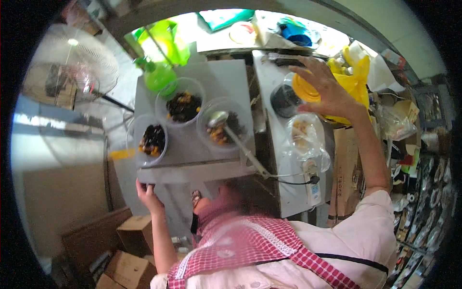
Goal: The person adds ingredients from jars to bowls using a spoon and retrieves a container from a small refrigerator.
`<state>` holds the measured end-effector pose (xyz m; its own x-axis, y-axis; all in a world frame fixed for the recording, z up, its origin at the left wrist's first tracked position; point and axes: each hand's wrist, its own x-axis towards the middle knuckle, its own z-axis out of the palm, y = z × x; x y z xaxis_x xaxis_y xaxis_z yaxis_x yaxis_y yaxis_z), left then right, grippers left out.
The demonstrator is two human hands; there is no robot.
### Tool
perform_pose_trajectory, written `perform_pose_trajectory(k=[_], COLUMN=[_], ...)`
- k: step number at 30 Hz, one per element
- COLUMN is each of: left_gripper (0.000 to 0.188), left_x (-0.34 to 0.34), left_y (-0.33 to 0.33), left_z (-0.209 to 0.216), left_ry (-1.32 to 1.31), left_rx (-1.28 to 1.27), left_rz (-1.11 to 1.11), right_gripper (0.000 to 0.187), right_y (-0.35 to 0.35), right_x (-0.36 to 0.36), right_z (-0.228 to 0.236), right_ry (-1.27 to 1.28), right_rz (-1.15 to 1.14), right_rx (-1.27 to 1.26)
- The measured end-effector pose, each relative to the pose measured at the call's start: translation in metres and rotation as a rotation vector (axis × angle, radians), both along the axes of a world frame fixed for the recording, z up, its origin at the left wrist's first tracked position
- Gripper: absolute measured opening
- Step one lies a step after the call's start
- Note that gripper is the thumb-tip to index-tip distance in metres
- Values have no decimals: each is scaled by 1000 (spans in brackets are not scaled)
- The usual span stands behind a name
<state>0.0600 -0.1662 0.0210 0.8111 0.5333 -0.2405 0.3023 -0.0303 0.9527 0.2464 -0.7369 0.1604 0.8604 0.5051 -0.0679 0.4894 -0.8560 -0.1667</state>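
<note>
My right hand [332, 94] reaches over the right-hand table with its thumb and fingers spread round a yellow round lid [306, 87]. Beside the lid stands a clear jar [284, 100] with dark contents. My left hand [150, 196] is curled at the front left edge of the white table [192, 174]. Three clear plastic bowls stand on that table: a left bowl [166, 139], a back bowl [199, 96] and a right bowl [243, 113]. Each holds dark jelly-like pieces and orange-yellow chunks. A long-handled ladle [240, 144] rests in the right bowl.
A green spray bottle [160, 78] stands behind the bowls. Right of them are a plastic bag of yellowish food [302, 134], a power strip [313, 188] with a cord, and a yellow bag [353, 91]. A fan [77, 62] stands left; cardboard boxes [127, 269] sit below.
</note>
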Motion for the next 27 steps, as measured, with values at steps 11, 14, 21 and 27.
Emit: perform_pose_trajectory(k=[11, 14, 21, 27], left_gripper=[52, 58, 70, 65], left_x=[-7, -7, 14, 14], left_y=[5, 15, 29, 34], left_z=[6, 5, 17, 30], left_ry=[-6, 29, -73, -58], left_rx=[72, 53, 128, 267], left_rz=[-138, -146, -394, -441], right_gripper=[90, 84, 91, 49], right_y=[-5, 5, -26, 54], right_x=[33, 41, 55, -44], right_z=[-31, -35, -79, 9], right_ry=[268, 241, -94, -260], right_rz=[-344, -500, -397, -411], right_rx=[33, 54, 30, 452])
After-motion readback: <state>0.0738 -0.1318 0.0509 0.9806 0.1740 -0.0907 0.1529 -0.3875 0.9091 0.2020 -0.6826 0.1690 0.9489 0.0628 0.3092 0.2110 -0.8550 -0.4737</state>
